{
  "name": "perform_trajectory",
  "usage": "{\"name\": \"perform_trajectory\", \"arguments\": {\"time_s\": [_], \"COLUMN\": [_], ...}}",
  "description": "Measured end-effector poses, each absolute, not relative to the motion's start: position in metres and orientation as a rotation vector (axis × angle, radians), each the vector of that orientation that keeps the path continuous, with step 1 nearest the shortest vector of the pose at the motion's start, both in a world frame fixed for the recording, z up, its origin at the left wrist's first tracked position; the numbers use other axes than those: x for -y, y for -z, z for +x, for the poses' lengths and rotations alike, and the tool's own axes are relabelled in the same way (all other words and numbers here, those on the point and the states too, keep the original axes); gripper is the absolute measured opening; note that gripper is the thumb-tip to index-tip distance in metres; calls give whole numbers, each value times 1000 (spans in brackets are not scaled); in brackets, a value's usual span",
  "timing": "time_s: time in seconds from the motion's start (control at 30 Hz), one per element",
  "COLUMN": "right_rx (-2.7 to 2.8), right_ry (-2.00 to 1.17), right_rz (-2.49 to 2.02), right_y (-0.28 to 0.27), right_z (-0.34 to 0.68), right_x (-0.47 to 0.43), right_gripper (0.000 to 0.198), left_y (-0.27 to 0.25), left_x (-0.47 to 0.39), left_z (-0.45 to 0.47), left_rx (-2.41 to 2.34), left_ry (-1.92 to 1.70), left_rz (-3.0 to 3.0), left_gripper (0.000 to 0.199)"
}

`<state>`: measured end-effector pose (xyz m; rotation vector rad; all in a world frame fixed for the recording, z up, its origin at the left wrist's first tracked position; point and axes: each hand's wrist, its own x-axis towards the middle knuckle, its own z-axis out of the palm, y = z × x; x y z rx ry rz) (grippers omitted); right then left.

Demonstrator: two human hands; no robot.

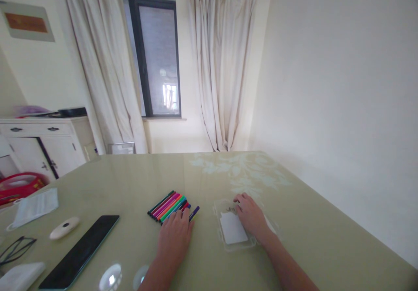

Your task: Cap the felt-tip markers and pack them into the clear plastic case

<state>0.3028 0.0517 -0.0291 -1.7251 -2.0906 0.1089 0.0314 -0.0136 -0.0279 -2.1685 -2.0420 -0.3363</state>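
Observation:
My left hand (175, 232) rests with its fingers laid over the near right end of a row of coloured markers (168, 206). One dark blue marker (195, 212) sticks out past the row on the right, beside the fingertips. To the right is a clear plastic case (227, 246) with a white card (233, 229) in it and small dark marks or pieces above the card, too small to make out. Over the case's right part lies my right hand (251, 215), fingers reaching left and holding nothing that I can see. Its palm hides some of the case.
On the table's left lie a black tablet (81, 252), a white oval object (64, 228), a face mask (35, 207), glasses (16, 249) and a white box-like item (22, 277). A red basin (22, 186) stands past the left edge. A wall (342, 108) runs along the right.

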Motion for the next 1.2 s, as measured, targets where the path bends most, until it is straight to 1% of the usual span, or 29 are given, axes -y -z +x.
{"name": "perform_trajectory", "arguments": {"time_s": [0.2,0.47,0.67,0.83,1.0,1.1,1.2], "right_rx": [1995,1938,1936,1904,1844,1827,1810], "right_ry": [-66,-18,-31,-20,15,64,199], "right_rz": [-1850,-1909,-1883,-1961,-2096,-2162,-2162], "right_y": [32,36,37,31,20,16,13], "right_z": [320,334,335,338,348,353,352], "right_x": [-58,-63,-64,-62,-58,-56,-57], "right_gripper": [31,34,34,36,37,37,31], "left_y": [27,33,39,41,33,25,21], "left_x": [13,10,4,-1,2,4,4], "left_z": [31,21,19,14,9,8,8], "left_rx": [2112,2047,1999,2042,2096,2121,2109], "left_ry": [334,418,409,440,491,493,510], "left_rz": [-2130,-2063,-1960,-1976,-2056,-2075,-2116], "left_gripper": [33,27,38,39,31,20,9]}}
